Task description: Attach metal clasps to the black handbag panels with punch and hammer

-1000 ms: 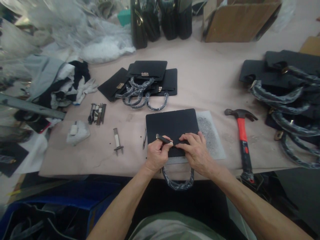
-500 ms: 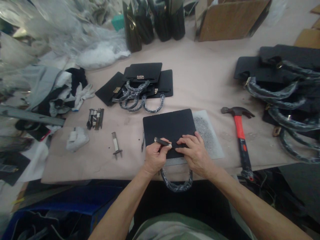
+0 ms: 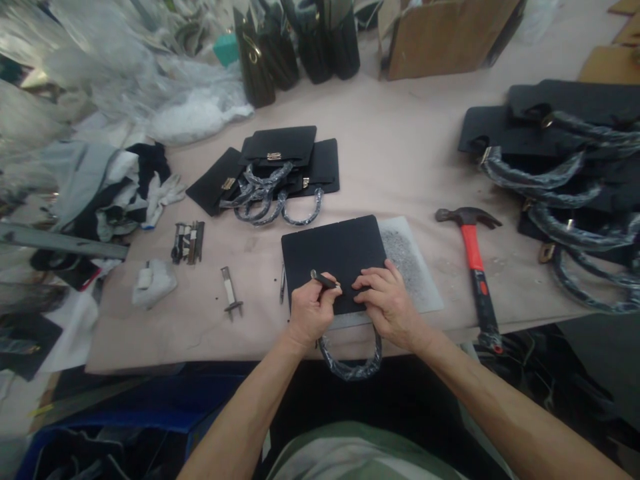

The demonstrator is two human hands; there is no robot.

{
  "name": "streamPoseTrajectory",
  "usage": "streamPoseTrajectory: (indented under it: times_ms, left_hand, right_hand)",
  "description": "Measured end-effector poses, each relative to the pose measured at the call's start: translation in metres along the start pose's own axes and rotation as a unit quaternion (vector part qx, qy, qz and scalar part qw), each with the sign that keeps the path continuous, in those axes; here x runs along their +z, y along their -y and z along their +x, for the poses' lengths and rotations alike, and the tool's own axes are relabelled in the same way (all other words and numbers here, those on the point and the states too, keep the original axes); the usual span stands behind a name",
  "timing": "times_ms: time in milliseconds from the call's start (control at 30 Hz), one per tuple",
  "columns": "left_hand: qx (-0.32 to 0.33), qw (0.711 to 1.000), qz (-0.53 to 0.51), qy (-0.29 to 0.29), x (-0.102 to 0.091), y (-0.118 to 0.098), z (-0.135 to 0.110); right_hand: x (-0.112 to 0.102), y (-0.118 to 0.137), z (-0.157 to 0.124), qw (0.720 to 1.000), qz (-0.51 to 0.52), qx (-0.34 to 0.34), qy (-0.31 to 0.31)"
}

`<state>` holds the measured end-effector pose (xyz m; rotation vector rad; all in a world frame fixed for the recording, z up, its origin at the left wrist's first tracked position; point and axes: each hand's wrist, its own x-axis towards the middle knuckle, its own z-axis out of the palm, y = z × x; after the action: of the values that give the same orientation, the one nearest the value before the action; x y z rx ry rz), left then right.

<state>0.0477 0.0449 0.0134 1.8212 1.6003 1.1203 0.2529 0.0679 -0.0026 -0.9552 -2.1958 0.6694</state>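
Observation:
A black handbag panel (image 3: 330, 243) lies flat in front of me, its plastic-wrapped handle (image 3: 350, 370) hanging over the table's front edge. Between the thumb and fingers of my left hand (image 3: 311, 310) is a short dark rod-shaped tool (image 3: 323, 278), tilted over the lower part of the panel. It has a pale band near its lower end, and its tip is too small to make out. My right hand (image 3: 390, 300) rests on the panel's lower right, fingers stretched out and pressing on the surface. Under the panel, a speckled pale board (image 3: 410, 267) sticks out on the right.
A claw hammer (image 3: 475, 260) lies to the right, near more black bags (image 3: 545, 153). Left of the panel are a pronged tool (image 3: 230, 290) and several small metal tools (image 3: 187, 243). Finished-looking bags (image 3: 285, 143) lie behind. A cardboard box (image 3: 445, 40) stands farther back.
The view has shifted slightly, so everything sits a little further left. The tool in my left hand has moved slightly relative to the panel; my right hand stays on it.

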Motion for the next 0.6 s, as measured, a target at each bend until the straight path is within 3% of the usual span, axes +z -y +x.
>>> streamPoseTrajectory:
  times_ms: [200, 367, 600]
  left_hand:
    - [0.022, 1.0, 0.008, 0.002, -0.0002, 0.0019, -0.0007]
    - [0.033, 0.999, 0.014, 0.006, 0.0003, 0.0038, -0.0034]
    - [0.067, 0.996, 0.052, -0.003, 0.0022, 0.0014, -0.0044]
  right_hand:
    - [-0.0035, 0.0006, 0.0002, 1.0, 0.021, 0.019, 0.001]
    - [-0.005, 0.003, -0.0004, 1.0, 0.002, -0.004, 0.022]
    - [-0.0049, 0.0025, 0.0003, 0.998, 0.047, -0.01, -0.049]
